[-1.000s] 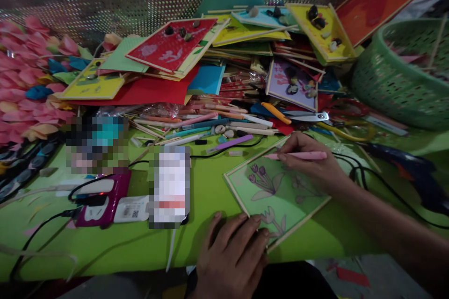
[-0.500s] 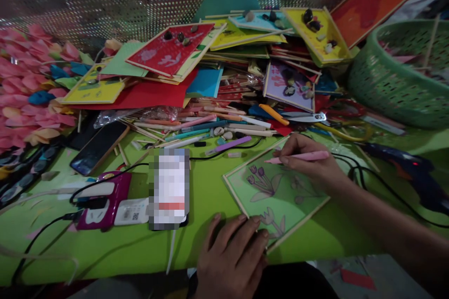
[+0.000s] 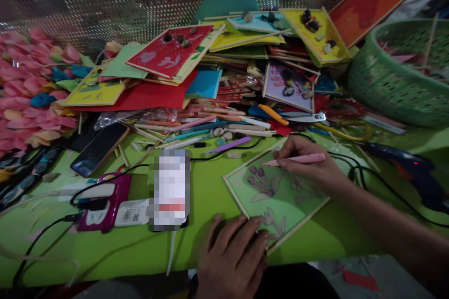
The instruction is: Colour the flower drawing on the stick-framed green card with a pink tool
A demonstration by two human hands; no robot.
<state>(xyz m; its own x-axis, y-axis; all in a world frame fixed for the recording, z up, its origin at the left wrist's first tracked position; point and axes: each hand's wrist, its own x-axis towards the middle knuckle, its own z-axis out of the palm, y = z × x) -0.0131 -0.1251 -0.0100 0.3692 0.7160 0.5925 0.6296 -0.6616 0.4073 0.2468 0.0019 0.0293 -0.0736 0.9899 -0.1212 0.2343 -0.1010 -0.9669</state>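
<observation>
A green card [image 3: 245, 192] edged with thin wooden sticks lies tilted on the table, with tulips drawn on it, some coloured purple. My right hand [image 3: 302, 159] grips a pink marker pen [image 3: 312, 158] over the card's upper part, its tip close to the purple tulips; whether it touches the paper I cannot tell. Fingers spread, my left hand [image 3: 233, 254] rests flat across the card's lower left edge and the table. A purple marker [image 3: 233, 144] lies just beyond the card.
A phone [image 3: 170, 191] with a blurred screen lies left of the card, beside a magenta power strip [image 3: 119, 201]. Behind are several markers, scissors [image 3: 303, 117] and framed cards [image 3: 171, 51]. At right stand a green basket [image 3: 393, 88] and a glue gun [image 3: 410, 173] with its cable.
The rear end of the pink marker has shifted slightly left and down with my right hand. My left hand and the card stay in place.
</observation>
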